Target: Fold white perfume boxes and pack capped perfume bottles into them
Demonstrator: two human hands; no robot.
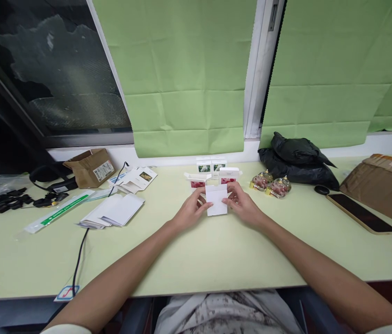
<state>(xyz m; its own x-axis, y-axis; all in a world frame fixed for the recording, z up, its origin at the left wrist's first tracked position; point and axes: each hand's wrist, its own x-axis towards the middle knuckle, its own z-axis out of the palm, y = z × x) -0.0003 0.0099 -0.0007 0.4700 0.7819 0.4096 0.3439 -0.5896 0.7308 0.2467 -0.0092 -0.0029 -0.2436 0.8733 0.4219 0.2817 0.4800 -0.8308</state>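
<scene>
Head view: small white box (pixel 216 200), plain, no print on the face shown, top flap upright. It sits mid-counter (pixel 196 260), nearer the far edge. Left hand (pixel 191 211) and right hand (pixel 243 204) each pinch one side of it, fingers closed on the card.

Just behind it are pink-printed boxes (pixel 229 175) and white boxes w/ flower pics (pixel 211 165); text too small to read. Toward the far left corner, brown carton (pixel 91 168) w/ shipping label and green-striped packet (pixel 60 211) w/ white lettering, both illegible.
</scene>
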